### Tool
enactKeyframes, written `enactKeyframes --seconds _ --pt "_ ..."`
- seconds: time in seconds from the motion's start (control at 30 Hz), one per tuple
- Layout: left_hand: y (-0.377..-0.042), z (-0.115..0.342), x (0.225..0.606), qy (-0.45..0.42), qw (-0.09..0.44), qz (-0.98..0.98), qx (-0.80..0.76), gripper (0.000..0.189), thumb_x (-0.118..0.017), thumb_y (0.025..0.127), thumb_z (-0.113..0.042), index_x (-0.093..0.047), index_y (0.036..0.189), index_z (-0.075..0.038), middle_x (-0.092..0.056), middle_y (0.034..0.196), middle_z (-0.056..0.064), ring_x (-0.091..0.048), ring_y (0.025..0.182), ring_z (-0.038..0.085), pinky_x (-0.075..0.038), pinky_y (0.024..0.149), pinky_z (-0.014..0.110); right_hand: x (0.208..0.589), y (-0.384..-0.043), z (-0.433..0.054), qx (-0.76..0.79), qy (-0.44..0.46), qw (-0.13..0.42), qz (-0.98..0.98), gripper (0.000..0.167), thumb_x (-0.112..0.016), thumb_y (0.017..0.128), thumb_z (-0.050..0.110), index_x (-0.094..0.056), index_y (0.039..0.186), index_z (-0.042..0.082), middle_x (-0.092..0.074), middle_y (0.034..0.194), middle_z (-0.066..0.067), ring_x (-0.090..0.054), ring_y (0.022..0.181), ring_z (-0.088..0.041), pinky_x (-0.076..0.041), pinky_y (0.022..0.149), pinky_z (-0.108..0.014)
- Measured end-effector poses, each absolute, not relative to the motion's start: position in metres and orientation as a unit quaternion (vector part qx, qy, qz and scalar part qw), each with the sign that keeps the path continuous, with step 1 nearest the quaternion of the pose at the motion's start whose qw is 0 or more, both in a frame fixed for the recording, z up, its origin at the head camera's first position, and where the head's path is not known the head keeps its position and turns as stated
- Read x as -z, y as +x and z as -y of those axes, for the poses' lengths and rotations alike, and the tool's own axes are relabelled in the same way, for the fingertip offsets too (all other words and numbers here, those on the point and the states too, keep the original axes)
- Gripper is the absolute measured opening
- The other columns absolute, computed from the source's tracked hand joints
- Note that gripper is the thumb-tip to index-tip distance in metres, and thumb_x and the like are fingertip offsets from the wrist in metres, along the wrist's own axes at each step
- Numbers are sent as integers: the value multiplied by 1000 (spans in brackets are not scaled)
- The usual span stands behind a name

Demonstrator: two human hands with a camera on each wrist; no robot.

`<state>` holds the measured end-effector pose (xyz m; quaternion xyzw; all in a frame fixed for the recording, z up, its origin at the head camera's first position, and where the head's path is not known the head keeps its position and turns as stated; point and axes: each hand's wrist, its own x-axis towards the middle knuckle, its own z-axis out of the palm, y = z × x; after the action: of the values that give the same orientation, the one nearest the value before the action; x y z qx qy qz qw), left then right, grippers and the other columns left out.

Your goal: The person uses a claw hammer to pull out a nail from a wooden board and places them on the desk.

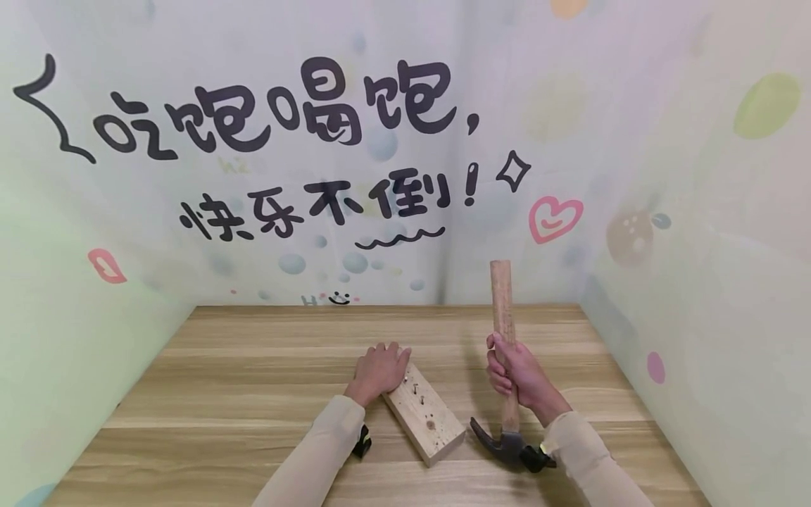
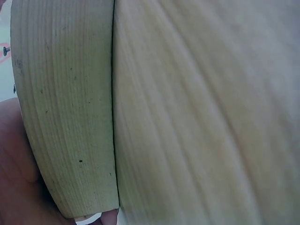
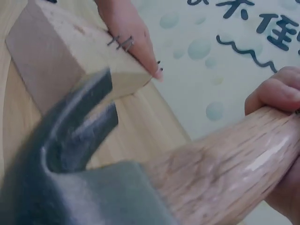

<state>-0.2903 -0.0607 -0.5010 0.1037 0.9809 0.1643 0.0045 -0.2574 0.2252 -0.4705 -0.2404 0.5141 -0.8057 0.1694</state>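
A pale rectangular wooden block [image 1: 437, 424] lies slantwise on the table. My left hand [image 1: 379, 372] grips its far end, with fingers wrapping over that end; the side of the block [image 2: 70, 108] fills much of the left wrist view. Several bent nails [image 1: 415, 389] stick up from the top face, just nearer than that hand. To the right, my right hand [image 1: 522, 373] holds a claw hammer by the middle of its wooden handle [image 1: 501, 292]. The handle points up and away. The steel head [image 1: 510, 451] hangs low at the near end, its claw [image 3: 89, 103] turned toward the block.
The wood-grain table [image 1: 253, 366] meets a printed back wall [image 1: 380, 274] with large black characters. Pale side walls [image 1: 697, 303] stand left and right. A dark strapped device [image 1: 362, 442] shows at the left wrist.
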Motion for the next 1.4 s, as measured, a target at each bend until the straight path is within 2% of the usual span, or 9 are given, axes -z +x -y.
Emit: enactKeyframes --seconds 0.13,0.23,0.47,0.77,0.87,1.07,1.4 --pt "-289 62 500 104 3 -980 -168 59 -29 107 -47 -55 134 -2 -58 128 24 -56 117 43 -47 93 56 460 -255 -216 773 -224 148 -575 38 -36 109 30 -44 76 13 -38 55 8 -36 40 -2 -31 37 -19" --pt "-289 62 500 106 2 -980 -170 59 -29 106 -47 -55 134 -2 -58 128 24 -56 117 43 -48 92 56 449 -253 -208 751 -213 130 -611 46 -40 108 31 -39 67 12 -40 54 8 -37 38 -2 -32 37 -19" --pt "-290 62 502 106 -2 -981 -161 58 -29 106 -48 -57 132 -3 -59 124 23 -58 113 41 -49 89 54 422 -245 -184 732 -212 86 -642 45 -43 107 29 -37 69 7 -40 53 7 -37 39 -4 -33 38 -20" --pt "-290 62 502 97 8 -983 -156 60 -27 106 -49 -55 135 -4 -58 127 22 -57 115 40 -48 91 54 404 -239 -153 717 -192 57 -668 54 -49 105 32 -34 66 -3 -39 49 4 -37 37 -7 -32 37 -22" --pt "-290 62 502 98 4 -982 -159 60 -27 106 -49 -55 134 -4 -59 127 22 -57 115 40 -49 91 54 402 -239 -145 714 -181 57 -674 50 -52 104 34 -38 69 -1 -40 49 3 -36 37 -8 -32 37 -22" --pt "-290 61 502 95 4 -979 -181 61 -28 106 -50 -55 135 -4 -58 129 24 -56 117 43 -48 91 57 403 -243 -131 704 -179 73 -683 35 -53 103 37 -44 87 7 -41 50 3 -36 36 -7 -33 37 -24" --pt "-291 61 501 93 1 -982 -167 58 -31 106 -48 -56 134 -4 -60 124 22 -58 112 41 -49 86 55 405 -245 -110 679 -136 109 -713 37 -60 98 42 -49 101 7 -42 53 3 -37 39 -9 -32 39 -25"
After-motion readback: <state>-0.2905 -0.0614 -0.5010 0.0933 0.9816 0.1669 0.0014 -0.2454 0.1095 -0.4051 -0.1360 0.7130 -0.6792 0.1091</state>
